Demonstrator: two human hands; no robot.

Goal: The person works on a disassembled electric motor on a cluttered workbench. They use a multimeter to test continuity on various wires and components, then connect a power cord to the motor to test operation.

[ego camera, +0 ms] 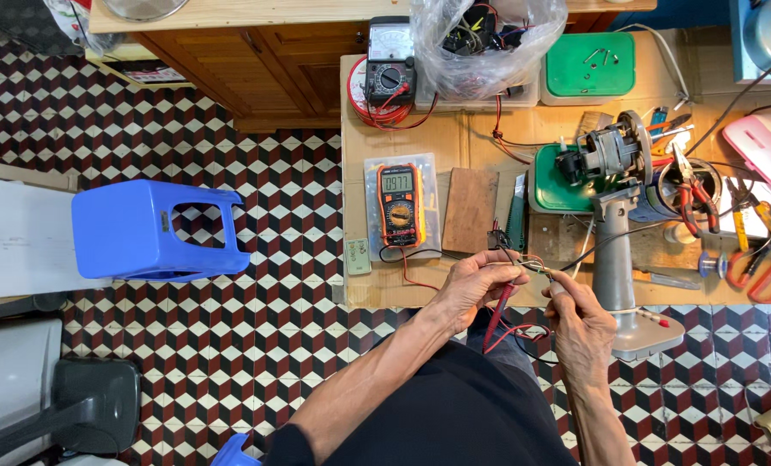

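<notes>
1. Looking down from the head camera: the left hand (pixel 476 289) is closed around a red test probe (pixel 499 312), whose shaft slants down from the fingers towards the lap.
2. The right hand (pixel 582 324) is pinched shut on a second probe tip (pixel 547 274), pressing it to a small bundle of thin wires (pixel 528 262) at the front edge of the wooden workbench (pixel 454 138).
3. The two hands sit close together, nearly touching at the wires, just in front of the bench edge.
4. Red and black leads (pixel 523 332) loop below the hands; another lead runs up to an orange digital multimeter (pixel 400 204), which lies flat on the bench, left of the hands, with its screen lit.
5. A fan motor (pixel 605 155) on a grey stand (pixel 614 259) is just right of the wires.
6. Farther back are an analogue meter (pixel 390 65) and a clear plastic bag (pixel 484 39).
7. Red-handled pliers (pixel 694 194) lie at the right.
8. A blue plastic stool (pixel 157 231) stands on the patterned tile floor, well apart to the left.
</notes>
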